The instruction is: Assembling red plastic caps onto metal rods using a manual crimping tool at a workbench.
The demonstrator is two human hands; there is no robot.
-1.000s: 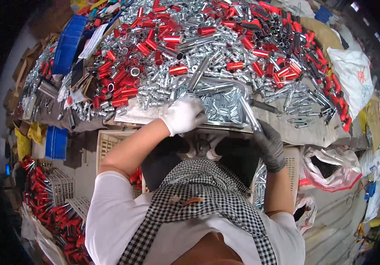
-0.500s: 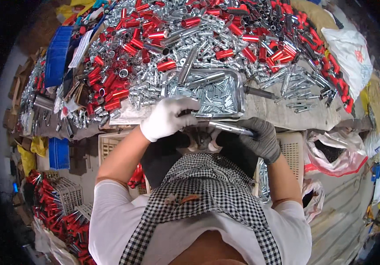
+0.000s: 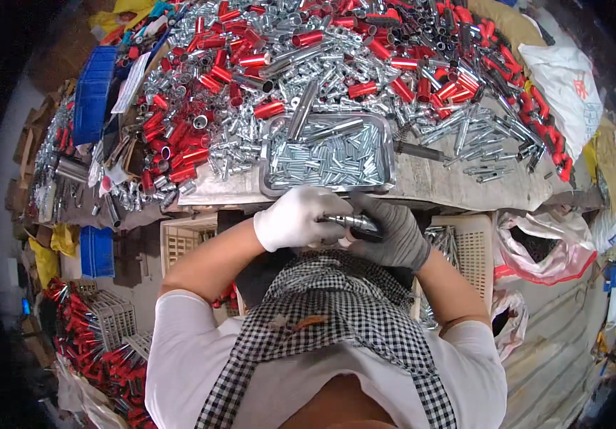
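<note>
Just in front of the table edge, both hands meet at a shiny metal tube with small holes in its side. My right hand, in a grey glove, is closed round its right part. From the other side my left hand, in a white glove, has its fingers closed on the tube's left end; the fingertips are partly hidden. Beyond the hands stands a metal tray full of short silvery pins. Two longer metal tubes lie on top of the pins.
A large heap of silvery parts and red sleeves covers the table behind the tray. Blue bins stand at the left. Plastic crates sit below the table edge, and an opened white sack stands at the right.
My hands have come together. The right hand brought the tube leftward and down, and my left hand moved from the tray's edge onto the tube's left end.
</note>
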